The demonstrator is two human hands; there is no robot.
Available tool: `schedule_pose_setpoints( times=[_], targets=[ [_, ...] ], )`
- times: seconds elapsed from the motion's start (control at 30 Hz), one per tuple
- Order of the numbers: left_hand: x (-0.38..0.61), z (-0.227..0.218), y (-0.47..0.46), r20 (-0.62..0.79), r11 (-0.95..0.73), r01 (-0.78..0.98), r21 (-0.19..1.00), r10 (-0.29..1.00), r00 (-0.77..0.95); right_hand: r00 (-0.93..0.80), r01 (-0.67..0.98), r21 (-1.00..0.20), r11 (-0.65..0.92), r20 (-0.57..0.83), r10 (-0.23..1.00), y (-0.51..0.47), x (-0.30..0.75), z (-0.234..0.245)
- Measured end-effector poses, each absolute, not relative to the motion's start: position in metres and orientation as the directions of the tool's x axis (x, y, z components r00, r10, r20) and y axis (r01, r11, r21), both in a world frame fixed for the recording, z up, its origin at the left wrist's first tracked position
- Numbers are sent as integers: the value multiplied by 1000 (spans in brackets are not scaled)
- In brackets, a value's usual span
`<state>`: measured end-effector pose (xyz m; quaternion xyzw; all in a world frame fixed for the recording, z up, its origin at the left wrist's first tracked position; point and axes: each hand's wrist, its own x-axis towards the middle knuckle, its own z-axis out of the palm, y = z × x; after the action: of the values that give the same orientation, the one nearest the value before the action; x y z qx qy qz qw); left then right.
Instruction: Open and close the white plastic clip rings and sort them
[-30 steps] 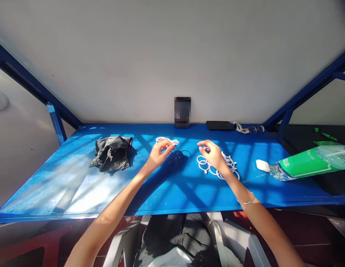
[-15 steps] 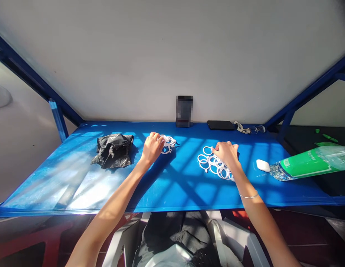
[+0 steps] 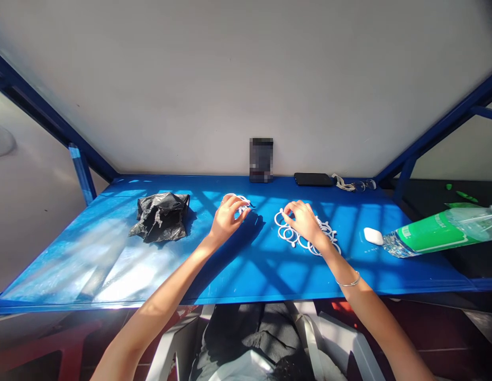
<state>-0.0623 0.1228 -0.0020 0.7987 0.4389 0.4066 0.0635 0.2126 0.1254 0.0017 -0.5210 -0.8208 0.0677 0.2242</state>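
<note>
My right hand pinches the edge of a white plastic ring with thumb and fingertips; it looks like a curtain ring with a small eyelet. Under and around that hand lies a loose pile of similar white rings, several of them overlapping. To the left, my left hand hovers beside a smaller cluster of white rings. Its thumb and forefinger are apart, with nothing clearly held between them. The hand hides part of that cluster.
A crumpled black plastic bag sits at left on the blue tabletop. Along the wall are a dark upright device, a black phone and glasses. At right lie a white case and a green-labelled bottle.
My right hand has moved left, and the ring at its fingertips has shifted left with it. My left hand has moved slightly right and toward me, its thumb and forefinger now apart.
</note>
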Motion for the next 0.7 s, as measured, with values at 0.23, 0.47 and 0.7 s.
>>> schedule_pose_setpoints(
  times=[0.23, 0.47, 0.7],
  targets=[
    [-28, -3, 97, 335, -457, 346, 819, 871, 358, -429, 645, -432, 630, 477, 767, 100, 176, 8],
    [-26, 2, 97, 95, -114, 36, 993, 933, 348, -348, 325, -880, 348, 230, 909, 103, 172, 5],
    [-23, 9, 92, 11, 161, -273, 948, 844, 536, -621, -183, -948, -260, -94, 778, 98, 169, 9]
  ],
)
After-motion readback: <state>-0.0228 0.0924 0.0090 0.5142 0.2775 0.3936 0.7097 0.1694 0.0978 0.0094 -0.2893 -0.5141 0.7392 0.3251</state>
